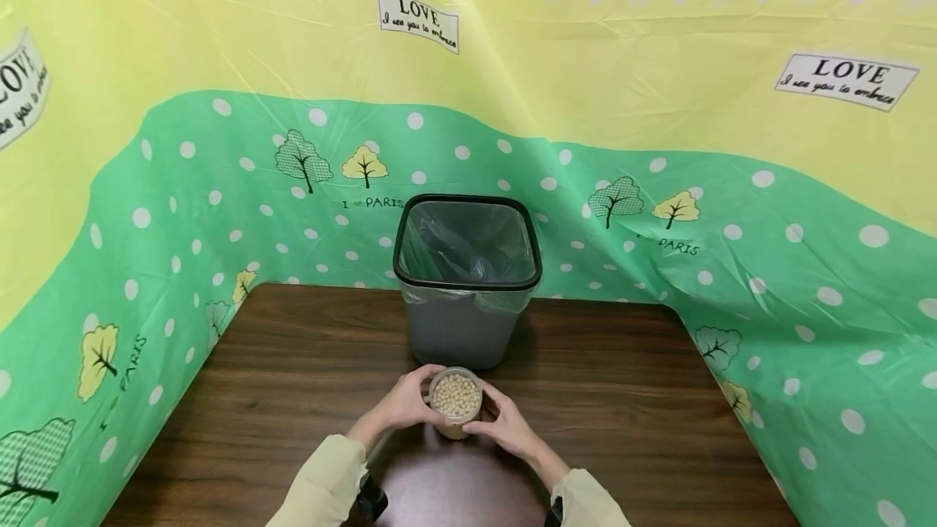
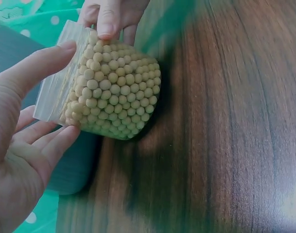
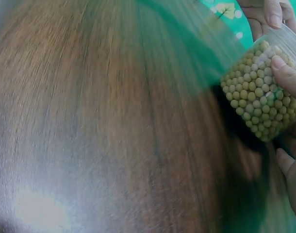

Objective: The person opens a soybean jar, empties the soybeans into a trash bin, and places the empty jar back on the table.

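A clear jar [image 1: 455,395] full of small round beige beads or beans is between my two hands at the front middle of the table, just in front of the bin. My left hand [image 1: 403,405] grips its left side, thumb toward me and fingers round the far side. From the right, my right hand [image 1: 507,428] grips it the same way. In the left wrist view the jar [image 2: 114,90] has a clear upper rim above the contents. The right wrist view shows the jar [image 3: 262,90] at its right edge, with fingers of both hands on it.
A grey bin [image 1: 463,328] with a black rim and a clear plastic liner stands on the dark wooden table [image 1: 307,372], behind the jar. Green and yellow printed cloth [image 1: 220,161] hangs round the table's back and sides.
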A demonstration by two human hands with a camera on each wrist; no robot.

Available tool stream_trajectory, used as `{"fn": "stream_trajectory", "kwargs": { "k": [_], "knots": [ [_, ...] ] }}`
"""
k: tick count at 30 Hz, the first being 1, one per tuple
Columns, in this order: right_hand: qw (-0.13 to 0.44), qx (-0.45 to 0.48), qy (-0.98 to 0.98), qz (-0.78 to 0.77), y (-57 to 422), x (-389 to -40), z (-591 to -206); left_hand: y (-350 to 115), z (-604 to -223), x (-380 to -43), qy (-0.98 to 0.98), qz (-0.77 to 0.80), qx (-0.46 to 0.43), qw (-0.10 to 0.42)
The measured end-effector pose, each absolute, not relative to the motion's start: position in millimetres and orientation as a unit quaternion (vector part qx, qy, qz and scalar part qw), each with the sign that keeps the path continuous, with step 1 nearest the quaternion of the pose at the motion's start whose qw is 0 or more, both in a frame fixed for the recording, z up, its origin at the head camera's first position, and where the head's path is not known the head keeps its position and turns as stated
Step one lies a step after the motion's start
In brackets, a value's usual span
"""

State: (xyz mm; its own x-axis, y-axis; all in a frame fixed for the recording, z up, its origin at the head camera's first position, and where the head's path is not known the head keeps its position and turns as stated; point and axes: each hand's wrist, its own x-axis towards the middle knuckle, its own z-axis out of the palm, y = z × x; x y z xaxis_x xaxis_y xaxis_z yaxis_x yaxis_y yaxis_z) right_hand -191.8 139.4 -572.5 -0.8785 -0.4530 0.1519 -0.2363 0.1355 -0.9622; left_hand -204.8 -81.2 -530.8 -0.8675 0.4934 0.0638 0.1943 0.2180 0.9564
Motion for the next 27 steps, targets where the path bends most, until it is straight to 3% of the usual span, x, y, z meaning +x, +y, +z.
{"fn": "stream_trajectory", "kwargs": {
  "k": [5,16,27],
  "knots": [
    [0.061,-0.244,0.752,-0.609,135.7,-186.7,-549.0,-86.3,-516.5,-199.3,0.729,0.633,0.224,0.136],
    [-0.061,-0.307,0.782,-0.54,126.3,-181.4,-482.3,-95.1,-479.1,-198.9,0.678,0.677,0.251,0.135],
    [-0.057,-0.318,0.788,-0.525,126.3,-182.1,-436.7,-93.5,-453.4,-201.7,0.65,0.698,0.272,0.131]
  ]
}}
